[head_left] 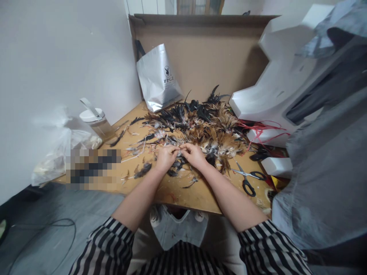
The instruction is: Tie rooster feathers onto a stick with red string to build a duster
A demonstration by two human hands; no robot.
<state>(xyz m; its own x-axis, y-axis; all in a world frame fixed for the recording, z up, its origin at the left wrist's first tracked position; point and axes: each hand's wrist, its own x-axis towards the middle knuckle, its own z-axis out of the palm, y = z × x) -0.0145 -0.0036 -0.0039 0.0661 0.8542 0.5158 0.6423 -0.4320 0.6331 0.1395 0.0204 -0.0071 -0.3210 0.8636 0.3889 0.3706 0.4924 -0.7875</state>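
My left hand [167,157] and my right hand [194,154] meet over the middle of the table, thumbs and fingers pinched close together. What sits between the fingertips is too small to make out. Just behind and around them spreads a large pile of brown feathers [213,135], with black feathers [177,113] toward the back. Loose dark feathers [143,170] lie to the left of my left hand. Black-handled scissors [248,176] rest with spread blades to the right of my right forearm.
A silver bag [157,78] leans against a cardboard panel [209,49]. Left stand a lidded drink cup [99,124] and a clear plastic bag [54,162]. On the right are a white sewing machine [275,84], red cords [262,130] and hanging grey cloth [327,175].
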